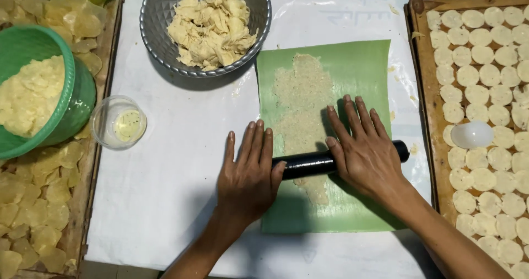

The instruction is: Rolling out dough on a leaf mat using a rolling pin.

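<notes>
The black rolling pin (325, 160) lay crosswise on the green sheet (352, 75), over the lower part of a thin, flattened strip of pale dough (302, 100) that ran up the sheet's left half. The left hand (248, 177) pressed flat on the pin's left end, fingers straight and close together, its palm hanging off the sheet's left edge onto the white cloth (165, 174) covering the bench. The right hand (363, 147) lay flat across the pin's right half, fingers slightly spread and pointing up the sheet; only the pin's right tip showed beyond it. Neither hand was closed around the pin; both rested open on top of it.

Above the sheet's upper left corner, overlapping it a little, stood a grey metal bowl (154, 14) heaped with pale dough scraps (212, 28). Left of the sheet, on the cloth's edge, sat a small clear cup (104, 122) with yellowish liquid. Farther left a green basket (82, 91) held creamy dough, resting on a wooden tray (88, 191) of translucent yellow chips (33, 202). Right of the sheet, another wooden tray (435, 163) carried rows of round pale discs (485, 75), with a white rounded cup (471, 134) lying among them.
</notes>
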